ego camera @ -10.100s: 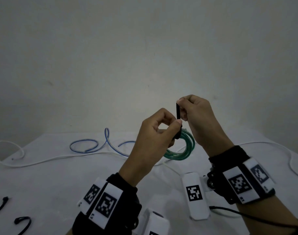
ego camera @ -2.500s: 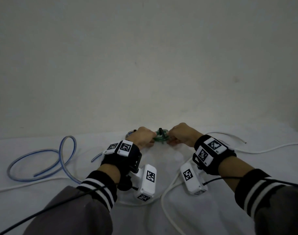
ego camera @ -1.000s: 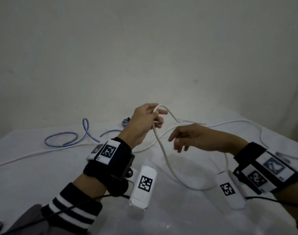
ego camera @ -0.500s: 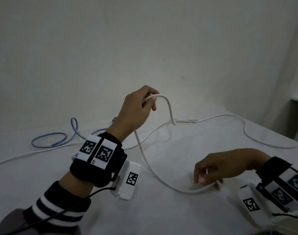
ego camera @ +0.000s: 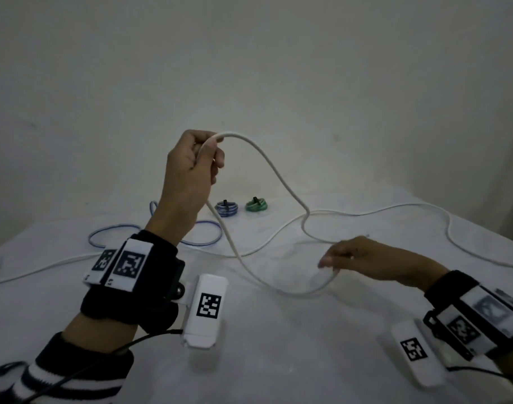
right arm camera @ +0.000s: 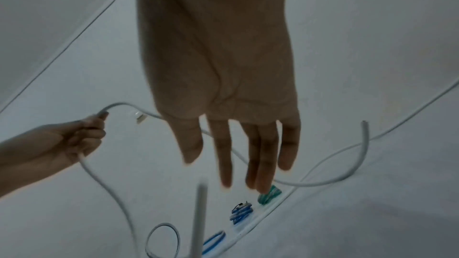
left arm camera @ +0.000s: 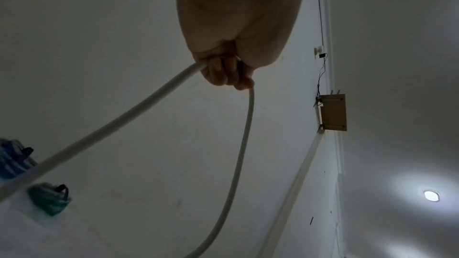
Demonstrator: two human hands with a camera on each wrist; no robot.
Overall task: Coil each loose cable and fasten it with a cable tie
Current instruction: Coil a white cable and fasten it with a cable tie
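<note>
My left hand (ego camera: 210, 158) is raised above the table and grips a bend of the white cable (ego camera: 278, 176), fingers (left arm camera: 223, 72) curled round it. One strand hangs down into a loop (ego camera: 296, 293) on the table. That loop runs under my right hand (ego camera: 332, 262), which hovers low with straight fingers (right arm camera: 223, 164) and holds nothing. A cut end of the white cable (ego camera: 367, 236) lies just beyond this hand. At the back lie a blue coil (ego camera: 226, 208) and a green coil (ego camera: 256, 205), each bound with a black tie.
A loose blue cable (ego camera: 156, 237) curls on the white table (ego camera: 278, 360) behind my left wrist. More white cable (ego camera: 45, 269) trails off to the left edge and sweeps round on the right (ego camera: 447, 225). A plain wall stands close behind the table.
My right hand has let go of the cable loop, lifted off the table and shifted farther back, fingers now straight. The left hand still holds the cable up.
</note>
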